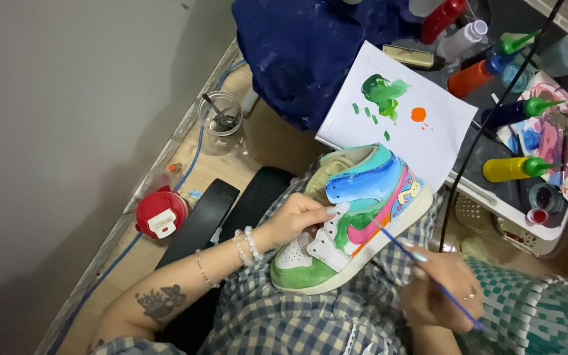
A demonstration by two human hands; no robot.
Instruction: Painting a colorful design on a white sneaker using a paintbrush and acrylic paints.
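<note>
1. At the left of the frame a red bottle cap [160,213] lies on the floor, and above it stands a clear cup [221,117] with a dark stick inside.
2. The left hand [295,219] is in the middle. It has bead bracelets at the wrist. Its fingers wrap the lace side of the shoe and hold it still.
3. The painted sneaker [353,217] rests on the person's checked lap in the middle of the frame. It has a green toe, a pink stripe and a blue ankle.
4. The right hand [438,289], at the lower right, pinches a thin blue paintbrush [407,249]. The brush tip touches the side of the shoe.
5. Above the shoe lies white paper [415,131] with green and orange dabs.
6. At the upper right, paint bottles [514,167] lie on a tray.
</note>
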